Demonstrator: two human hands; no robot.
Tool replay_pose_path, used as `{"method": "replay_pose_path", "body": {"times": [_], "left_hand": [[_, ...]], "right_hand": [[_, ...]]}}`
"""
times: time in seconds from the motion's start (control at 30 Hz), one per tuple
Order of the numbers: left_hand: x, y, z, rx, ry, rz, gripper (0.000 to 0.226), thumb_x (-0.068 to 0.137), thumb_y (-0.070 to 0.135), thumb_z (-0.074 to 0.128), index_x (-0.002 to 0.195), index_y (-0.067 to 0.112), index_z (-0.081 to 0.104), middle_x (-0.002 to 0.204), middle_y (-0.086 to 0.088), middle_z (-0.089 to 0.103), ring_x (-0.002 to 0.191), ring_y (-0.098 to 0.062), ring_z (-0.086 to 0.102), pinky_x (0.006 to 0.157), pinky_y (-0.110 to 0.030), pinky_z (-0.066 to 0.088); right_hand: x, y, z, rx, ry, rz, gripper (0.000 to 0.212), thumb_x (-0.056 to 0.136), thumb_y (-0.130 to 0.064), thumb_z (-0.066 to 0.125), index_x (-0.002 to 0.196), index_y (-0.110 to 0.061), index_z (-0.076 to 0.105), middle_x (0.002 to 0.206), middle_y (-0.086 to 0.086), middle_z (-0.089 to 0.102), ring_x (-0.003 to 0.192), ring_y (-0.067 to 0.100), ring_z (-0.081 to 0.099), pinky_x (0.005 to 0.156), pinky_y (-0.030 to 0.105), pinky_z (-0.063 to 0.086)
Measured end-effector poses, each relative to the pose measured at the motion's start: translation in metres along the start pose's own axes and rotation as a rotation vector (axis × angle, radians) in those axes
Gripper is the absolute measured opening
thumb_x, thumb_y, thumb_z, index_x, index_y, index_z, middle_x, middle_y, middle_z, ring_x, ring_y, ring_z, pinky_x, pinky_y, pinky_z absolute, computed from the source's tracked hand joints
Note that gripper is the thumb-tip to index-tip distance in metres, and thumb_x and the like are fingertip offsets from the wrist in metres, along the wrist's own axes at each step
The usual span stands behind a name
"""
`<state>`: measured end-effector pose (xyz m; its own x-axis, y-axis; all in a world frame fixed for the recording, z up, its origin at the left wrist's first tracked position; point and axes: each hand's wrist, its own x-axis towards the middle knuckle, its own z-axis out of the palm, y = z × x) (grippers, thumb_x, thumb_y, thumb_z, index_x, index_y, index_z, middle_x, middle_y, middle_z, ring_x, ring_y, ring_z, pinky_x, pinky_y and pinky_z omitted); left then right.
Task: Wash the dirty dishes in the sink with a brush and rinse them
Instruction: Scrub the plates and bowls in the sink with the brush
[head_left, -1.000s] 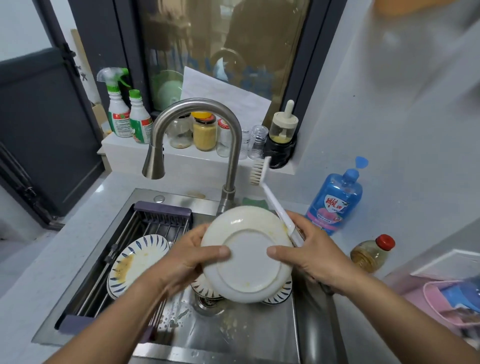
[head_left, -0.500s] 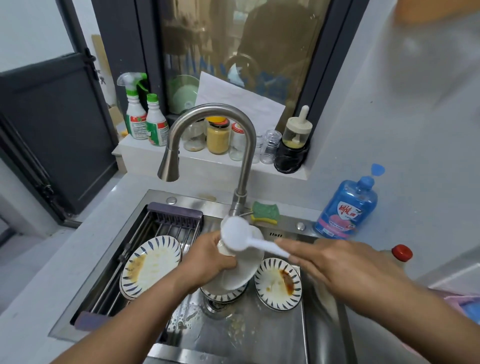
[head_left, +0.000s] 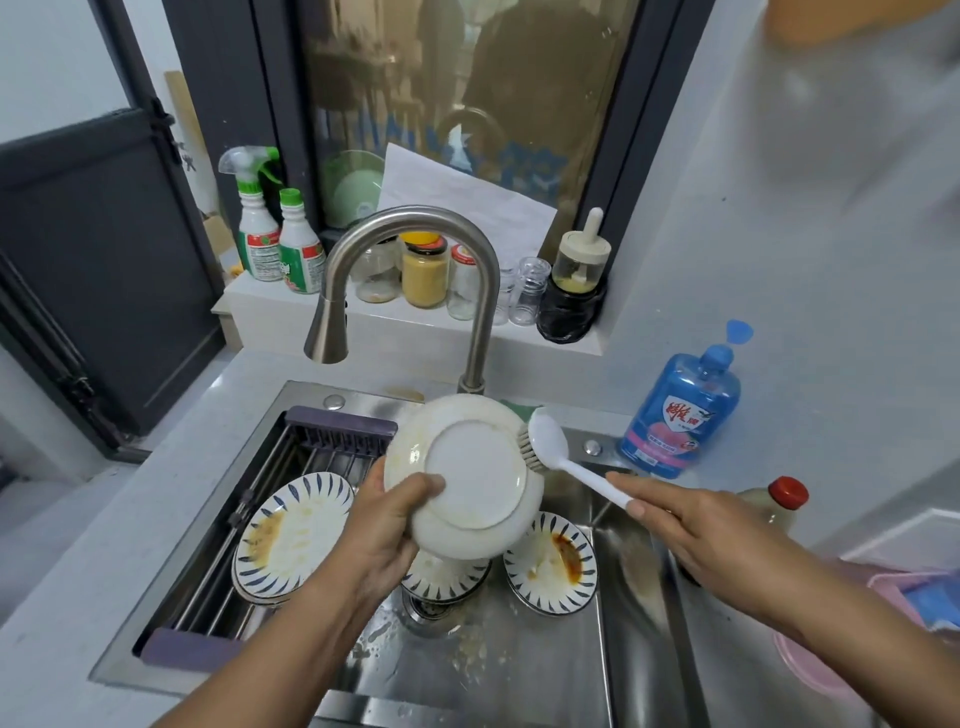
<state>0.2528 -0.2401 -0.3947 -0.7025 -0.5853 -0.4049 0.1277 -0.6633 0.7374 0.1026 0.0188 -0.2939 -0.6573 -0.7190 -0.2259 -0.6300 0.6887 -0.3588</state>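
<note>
Left hand (head_left: 384, 525) grips a white plate (head_left: 467, 475) above the sink (head_left: 631, 597); right hand (head_left: 691, 525) clasps a brush (head_left: 543, 441) scrubbing its three-o'clock rim. A hard push could slip the plate onto the dirty plates below.

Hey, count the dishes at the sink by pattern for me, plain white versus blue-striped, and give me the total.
Plain white plate, held underside up in the left hand: 1
White plates with blue-striped rims, dirty, in the steel sink: 3
Total: 4

Brushed-metal sink (head_left: 613, 670) (glossy plate (head_left: 467, 488))
</note>
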Motion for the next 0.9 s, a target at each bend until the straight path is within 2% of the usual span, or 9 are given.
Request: {"method": "replay_pose_path", "body": {"times": [0.2,0.3,0.37,0.43,0.5,0.63,0.77,0.83,0.9], "left_hand": [[0.0,-0.009,0.01,-0.313,0.061,-0.182,0.033,0.09,-0.002,0.06,0.122,0.002,0.062,0.109,-0.02,0.075,0.108,-0.034,0.069,0.103,-0.06,0.048],[-0.004,-0.011,0.019,-0.375,0.082,-0.236,0.022,0.093,0.002,0.058,0.115,0.002,0.06,0.094,-0.021,0.077,0.1,-0.036,0.067,0.094,-0.061,0.05],[-0.005,-0.014,0.02,-0.434,0.111,-0.263,0.029,0.094,0.004,0.057,0.123,0.0,0.058,0.106,-0.023,0.074,0.104,-0.037,0.066,0.094,-0.06,0.05],[-0.006,-0.016,0.018,-0.466,0.118,-0.274,0.034,0.094,0.005,0.057,0.128,0.0,0.056,0.115,-0.023,0.071,0.105,-0.037,0.066,0.085,-0.057,0.058],[-0.007,-0.018,0.014,-0.484,0.097,-0.274,0.029,0.095,0.005,0.056,0.123,0.001,0.058,0.102,-0.021,0.075,0.099,-0.036,0.068,0.068,-0.057,0.062],[-0.017,-0.017,0.001,-0.47,-0.009,-0.275,0.024,0.095,0.004,0.052,0.117,0.0,0.061,0.101,-0.021,0.076,0.104,-0.037,0.068,0.075,-0.064,0.055],[-0.022,-0.019,-0.017,-0.433,-0.125,-0.323,0.049,0.082,0.003,0.065,0.129,-0.004,0.056,0.124,-0.024,0.069,0.116,-0.039,0.065,0.106,-0.061,0.045],[-0.024,-0.017,-0.021,-0.381,-0.186,-0.326,0.076,0.061,-0.001,0.087,0.13,-0.006,0.057,0.129,-0.026,0.066,0.118,-0.039,0.064,0.105,-0.061,0.046],[-0.027,-0.011,-0.023,-0.282,-0.258,-0.327,0.076,0.062,-0.002,0.089,0.132,-0.005,0.057,0.129,-0.027,0.065,0.113,-0.038,0.068,0.091,-0.058,0.056]], "right_hand": [[-0.02,-0.012,0.017,-0.081,-0.012,-0.001,0.04,0.102,-0.059,0.034,0.14,-0.07,0.031,0.081,-0.015,0.064,0.078,0.007,0.061,0.074,0.029,0.052],[-0.037,-0.027,0.032,-0.232,-0.025,-0.091,0.046,0.1,-0.065,0.019,0.143,-0.074,0.004,0.11,-0.013,0.066,0.093,0.01,0.063,0.08,0.029,0.054],[-0.046,-0.036,0.042,-0.334,-0.062,-0.155,0.048,0.096,-0.066,0.007,0.136,-0.075,-0.018,0.128,-0.008,0.059,0.101,0.014,0.064,0.083,0.034,0.055],[-0.052,-0.038,0.049,-0.398,-0.075,-0.185,0.055,0.102,-0.06,0.014,0.137,-0.069,-0.028,0.139,-0.006,0.051,0.106,0.018,0.065,0.087,0.038,0.056],[-0.055,-0.033,0.045,-0.431,-0.043,-0.171,0.06,0.104,-0.06,0.019,0.138,-0.067,-0.029,0.136,-0.008,0.053,0.106,0.015,0.065,0.089,0.035,0.056],[-0.048,-0.014,0.02,-0.258,0.037,-0.07,0.047,0.093,-0.068,0.016,0.137,-0.078,0.002,0.099,-0.024,0.055,0.088,0.002,0.059,0.08,0.023,0.051],[-0.029,0.002,-0.001,-0.015,0.041,-0.011,0.036,0.092,-0.064,0.034,0.124,-0.081,0.035,0.071,-0.024,0.062,0.069,-0.001,0.06,0.065,0.018,0.049],[-0.019,0.005,-0.008,0.034,0.05,-0.019,0.032,0.092,-0.062,0.04,0.118,-0.08,0.039,0.081,-0.021,0.067,0.072,0.001,0.062,0.067,0.019,0.05],[-0.015,0.003,-0.014,0.051,0.074,-0.012,0.034,0.087,-0.067,0.038,0.119,-0.079,0.04,0.099,-0.018,0.068,0.08,0.004,0.063,0.071,0.021,0.052]]}}
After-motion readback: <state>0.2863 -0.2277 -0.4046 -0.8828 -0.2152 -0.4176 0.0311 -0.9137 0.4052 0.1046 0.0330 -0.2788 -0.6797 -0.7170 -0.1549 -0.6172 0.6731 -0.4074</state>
